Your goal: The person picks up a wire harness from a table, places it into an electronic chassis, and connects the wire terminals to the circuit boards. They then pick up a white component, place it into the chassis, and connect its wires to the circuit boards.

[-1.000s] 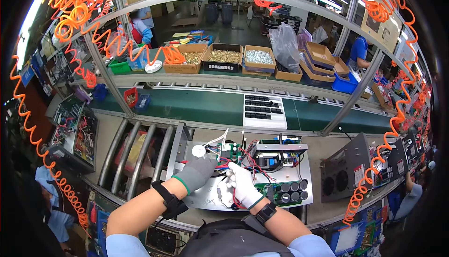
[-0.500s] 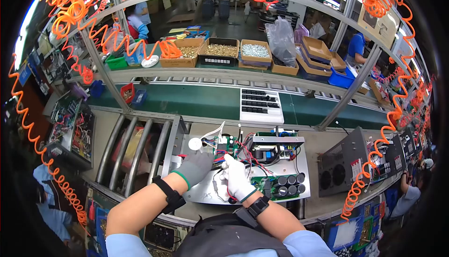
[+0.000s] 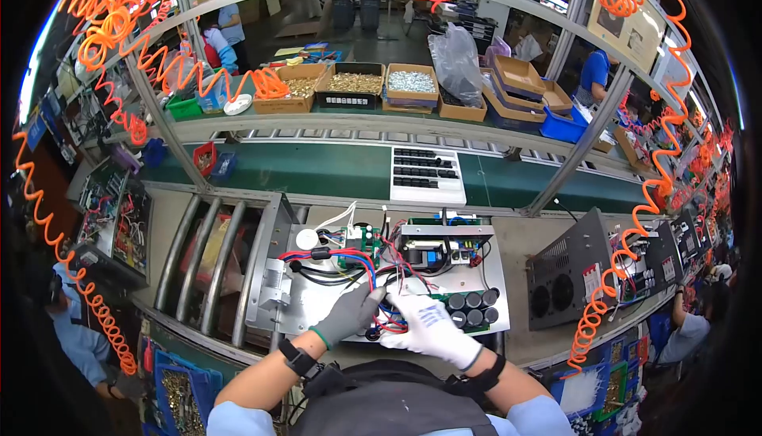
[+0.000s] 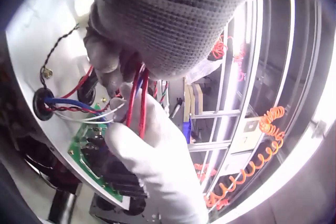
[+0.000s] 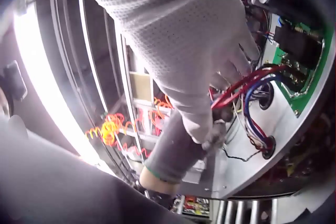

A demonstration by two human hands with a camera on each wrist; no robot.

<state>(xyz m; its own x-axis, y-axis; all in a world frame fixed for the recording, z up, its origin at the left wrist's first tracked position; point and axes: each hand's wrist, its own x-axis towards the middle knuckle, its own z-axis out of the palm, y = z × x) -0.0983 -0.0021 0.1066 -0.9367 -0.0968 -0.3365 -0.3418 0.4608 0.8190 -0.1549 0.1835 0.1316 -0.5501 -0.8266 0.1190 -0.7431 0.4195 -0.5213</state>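
Observation:
A silver chassis plate (image 3: 302,309) carries circuit boards, cables and a group of black capacitors (image 3: 472,307). Over its front middle, my left hand in a grey glove (image 3: 348,315) grips red and blue wires (image 3: 367,263). Beside it my right hand in a white glove (image 3: 432,326) has thumb and fingers around the red wires (image 4: 137,103), seen in the left wrist view. In the right wrist view the red wires (image 5: 239,88) run from the green board (image 5: 302,71) to the fingers, and blue wires pass through a black grommet (image 5: 268,148) in the plate.
Metal rollers (image 3: 194,261) lie left of the chassis; another open unit (image 3: 111,222) stands beyond them. To the right is a grey vented case (image 3: 567,277). Behind run a green belt (image 3: 317,172) with a white tray (image 3: 427,190) and a shelf of parts boxes. Orange coiled hoses hang on both sides.
Both hands have come down toward the front of the plate, the right one turning more sideways. The red and blue wires now stretch toward the hands, and a bracket at the plate's left is uncovered.

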